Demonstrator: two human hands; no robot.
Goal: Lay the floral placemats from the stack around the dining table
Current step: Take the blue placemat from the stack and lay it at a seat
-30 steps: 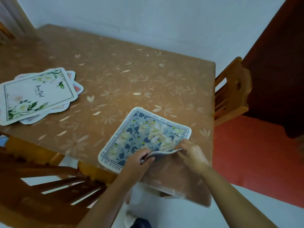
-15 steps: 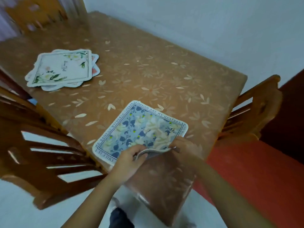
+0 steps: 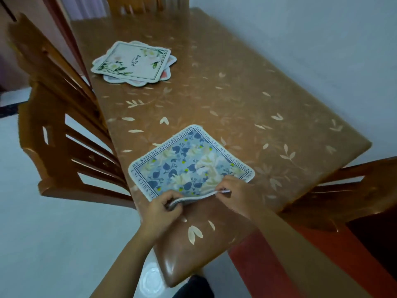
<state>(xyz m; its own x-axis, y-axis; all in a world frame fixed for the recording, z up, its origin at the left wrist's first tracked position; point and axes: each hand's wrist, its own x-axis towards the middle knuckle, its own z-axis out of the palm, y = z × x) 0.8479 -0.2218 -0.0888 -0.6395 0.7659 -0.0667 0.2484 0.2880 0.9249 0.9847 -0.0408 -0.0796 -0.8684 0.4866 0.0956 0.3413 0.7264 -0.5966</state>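
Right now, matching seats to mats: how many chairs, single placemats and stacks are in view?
Chairs: 3 (left, right, far end)
Blue placemat, single: 1
Placemat stack: 1, its count unclear
Total: 5

Colours and patterns logged, dining table
Noted on its cover a glossy tan-brown with cream leaf sprigs; on the near placemat a pale blue ground with navy leaves, cream blossoms and yellow dots, inside a white border lettered in dark capitals; on the stack a white top mat with green leaves, pale flowers and a thin dark frame, pink showing beneath; on the left chair an orange-brown wood.
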